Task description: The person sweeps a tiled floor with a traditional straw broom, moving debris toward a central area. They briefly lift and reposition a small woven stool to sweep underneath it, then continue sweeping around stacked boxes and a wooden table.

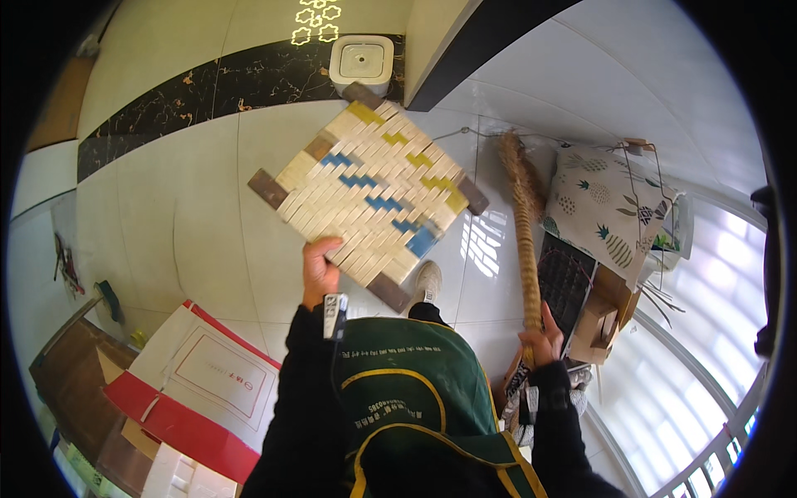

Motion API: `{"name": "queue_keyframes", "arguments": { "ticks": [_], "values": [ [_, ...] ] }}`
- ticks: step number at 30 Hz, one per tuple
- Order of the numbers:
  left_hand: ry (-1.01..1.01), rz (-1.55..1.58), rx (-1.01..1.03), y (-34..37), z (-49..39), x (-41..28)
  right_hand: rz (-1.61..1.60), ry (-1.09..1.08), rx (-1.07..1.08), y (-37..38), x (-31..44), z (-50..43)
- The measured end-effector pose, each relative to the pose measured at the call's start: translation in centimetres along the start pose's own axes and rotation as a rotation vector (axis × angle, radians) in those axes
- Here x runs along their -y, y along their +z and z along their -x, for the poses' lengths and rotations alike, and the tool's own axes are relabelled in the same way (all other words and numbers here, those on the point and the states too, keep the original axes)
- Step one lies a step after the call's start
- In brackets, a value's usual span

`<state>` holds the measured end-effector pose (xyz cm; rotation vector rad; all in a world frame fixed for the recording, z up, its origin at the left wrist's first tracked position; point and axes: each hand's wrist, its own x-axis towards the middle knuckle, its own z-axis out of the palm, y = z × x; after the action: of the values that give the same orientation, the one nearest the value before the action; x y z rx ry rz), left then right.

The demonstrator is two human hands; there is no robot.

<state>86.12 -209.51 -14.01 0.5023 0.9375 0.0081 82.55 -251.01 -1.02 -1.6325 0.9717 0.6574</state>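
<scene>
My left hand (320, 269) grips the near-left edge of a square woven seat (373, 180), likely a small stool's, with its thumb on top. Cream strips cover it, crossed by stepped blue and yellow bands. Dark wooden ends (268, 188) stick out at its corners. In my right hand (543, 339) is the near end of a long handle (528, 267) that looks wrapped in tan cord. Brown bristle-like fibres (528, 177) spread at its far end, like a brush or hand broom. The two things are apart.
A white square bowl-like appliance (361, 61) stands beyond the seat. To the right are a pineapple-print cushion (607, 199), a black tray (563, 274) and an open cardboard box (601, 317). A red-and-white carton (205, 380) lies left. My shoe (428, 281) is on the tiled floor (205, 230).
</scene>
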Motion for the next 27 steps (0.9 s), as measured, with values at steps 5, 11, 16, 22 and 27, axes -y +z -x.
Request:
{"name": "queue_keyframes", "arguments": {
  "ticks": [5, 11, 16, 22, 27],
  "values": [
    [0.023, -0.090, -0.153, 6.1, 3.4, -2.4, 0.673, -0.514, 0.310, 3.4, 2.4, -8.9],
    [0.100, -0.266, -0.319, 9.8, 7.5, -2.7, 0.127, 0.242, 0.454, 0.0, 5.4, -7.5],
    [0.208, -0.341, -0.375, 12.2, 9.8, -1.3, 0.072, 0.209, 0.345, -9.7, 8.3, -9.9],
    [0.235, -0.329, -0.381, 12.9, 10.2, -0.7, 0.292, 0.133, 0.077, -7.5, 7.6, -24.9],
    [0.192, -0.311, -0.423, 12.2, 11.0, -2.1, 1.544, -0.581, 0.430, -2.1, 8.4, -30.5]
  ]
}}
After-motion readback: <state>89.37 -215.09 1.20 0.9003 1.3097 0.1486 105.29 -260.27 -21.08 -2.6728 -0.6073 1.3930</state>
